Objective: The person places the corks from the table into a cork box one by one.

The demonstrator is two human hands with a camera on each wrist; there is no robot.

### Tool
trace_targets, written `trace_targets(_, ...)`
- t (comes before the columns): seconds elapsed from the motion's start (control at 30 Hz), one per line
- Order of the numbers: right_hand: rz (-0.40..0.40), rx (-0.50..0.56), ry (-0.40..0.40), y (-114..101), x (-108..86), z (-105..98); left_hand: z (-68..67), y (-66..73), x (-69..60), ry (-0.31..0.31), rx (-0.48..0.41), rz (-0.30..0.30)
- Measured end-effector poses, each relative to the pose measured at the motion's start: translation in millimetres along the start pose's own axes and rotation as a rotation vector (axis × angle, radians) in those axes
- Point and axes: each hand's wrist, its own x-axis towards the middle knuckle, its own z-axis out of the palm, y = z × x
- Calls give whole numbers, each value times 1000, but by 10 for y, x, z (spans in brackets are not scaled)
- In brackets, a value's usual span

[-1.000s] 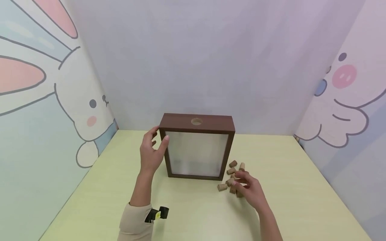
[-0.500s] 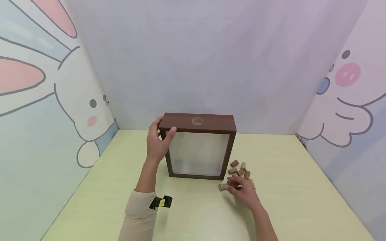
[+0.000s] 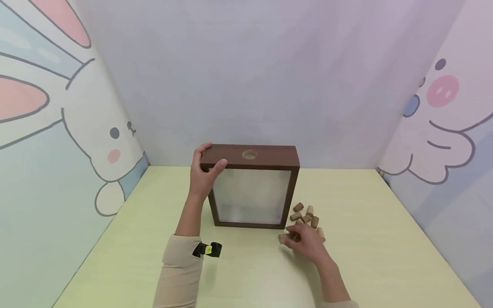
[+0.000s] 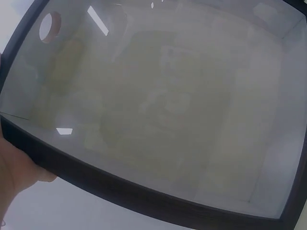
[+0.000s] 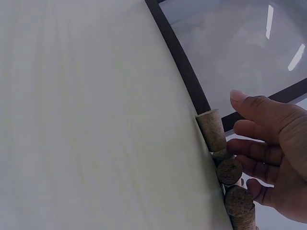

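A dark brown wooden shadow box (image 3: 250, 156) with a clear front panel (image 4: 192, 105) stands upright on the table, with a round hole (image 3: 249, 154) in its top. My left hand (image 3: 202, 175) grips its upper left corner, thumb on the front edge and fingers over the top and behind. Several corks (image 3: 295, 216) lie in a loose pile by the box's lower right corner. Over the front of this pile is my right hand (image 3: 306, 244), thumb and forefinger at the nearest cork (image 5: 211, 130). In the right wrist view these fingertips look apart from that cork.
The pale yellow table (image 3: 385, 239) runs back to a plain light wall (image 3: 246, 77). Side panels with a cartoon rabbit (image 3: 104, 128) and a cartoon pig (image 3: 439, 119) border it. A black wrist camera (image 3: 208, 250) sits on the left sleeve.
My left hand has moved right and up, from touching the box's side to gripping its corner. My right hand has moved left over the pile to the nearest cork.
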Motion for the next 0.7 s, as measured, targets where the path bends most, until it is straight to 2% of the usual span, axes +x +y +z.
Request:
trace_targets(0.1, -19, -24, -14, -17, 33, -7, 14, 3, 3, 5, -43, 1)
trace_targets(0.23, -40, -65, -25, -37, 64, -13, 37, 35, -20, 20, -56, 14)
trace_targets(0.4, -7, -83, -52, -41, 68, -7, 85, 149, -62, 23, -42, 45)
trace_targets(0.47, -9, -91, -67, -35, 74, -4, 91, 126, -56, 20, -46, 52)
trace_targets(0.6, -28, -117, -85, -36, 91, -18, 77, -47, -10, 16, -66, 64)
trace_targets(0.7, -32, -144, -95, -31, 91, -30, 74, -129, 0, 25, -78, 83)
